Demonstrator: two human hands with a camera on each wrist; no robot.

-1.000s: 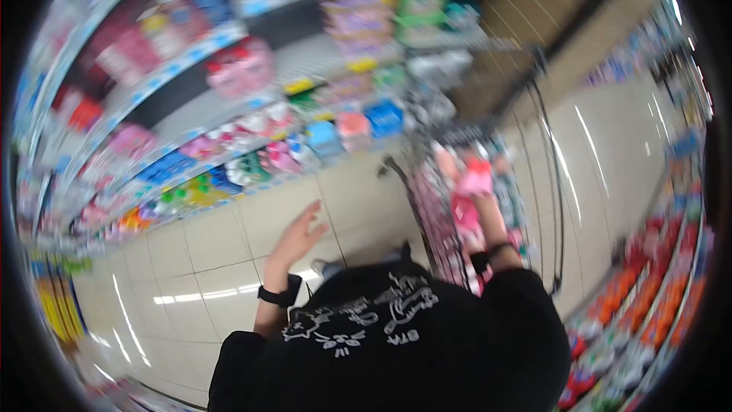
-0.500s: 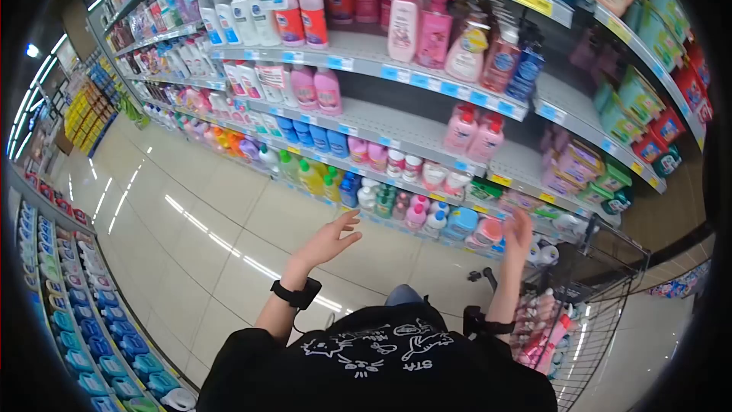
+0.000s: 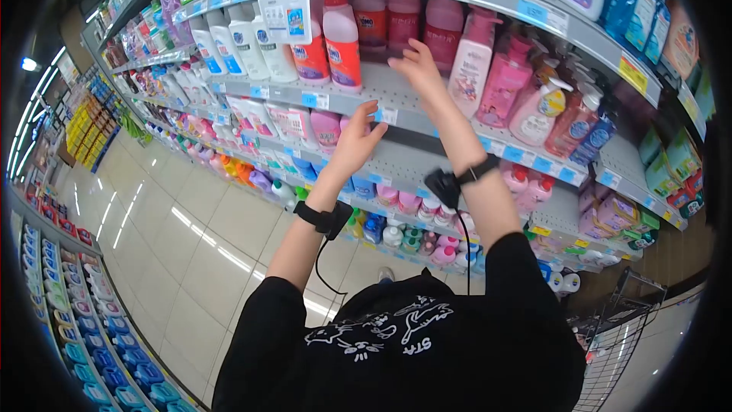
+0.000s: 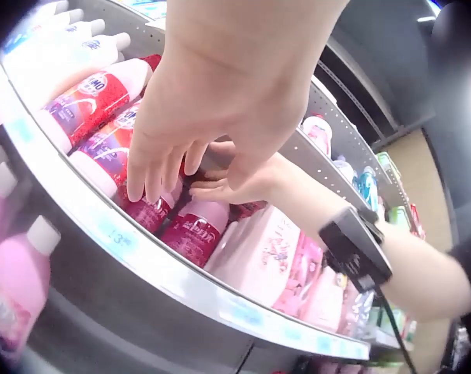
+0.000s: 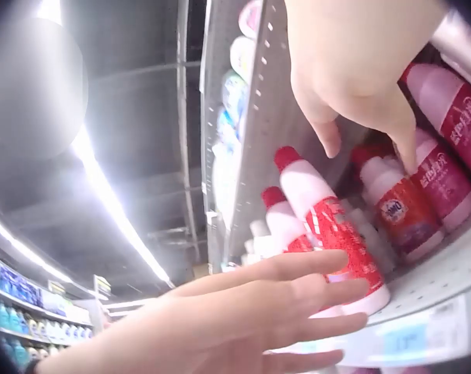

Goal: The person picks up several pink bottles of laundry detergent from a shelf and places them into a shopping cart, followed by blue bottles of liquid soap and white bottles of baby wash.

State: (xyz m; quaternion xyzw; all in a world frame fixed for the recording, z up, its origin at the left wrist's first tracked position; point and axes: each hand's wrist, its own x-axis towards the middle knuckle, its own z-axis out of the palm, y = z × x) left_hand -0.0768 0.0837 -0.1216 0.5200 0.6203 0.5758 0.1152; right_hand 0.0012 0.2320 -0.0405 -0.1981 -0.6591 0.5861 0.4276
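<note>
My right hand (image 3: 422,72) reaches over the upper shelf, fingers spread and holding nothing. In the right wrist view its fingertips (image 5: 407,152) hang right by the red cap of an orange-labelled bottle (image 5: 407,214) set back on the shelf. Close by stand dark pink bottles (image 3: 443,30). My left hand (image 3: 356,141) is lower, just in front of the shelf edge, fingers loosely extended and nothing in them. Nearest it are pink bottles with red-orange labels and red caps (image 3: 342,46). A light pink pump bottle (image 3: 473,61) stands to the right of my right hand.
Price tags line the shelf edge (image 3: 366,107). Lower shelves carry pink jugs (image 3: 325,128) and more bottles. A wire cart (image 3: 621,336) stands at the lower right. Another shelf of blue bottles (image 3: 114,336) runs along the left, across the tiled floor (image 3: 206,259).
My right hand, over the cart a second ago and holding something pink there, has come away empty and risen to the upper shelf. My left hand has moved up and forward toward the shelves.
</note>
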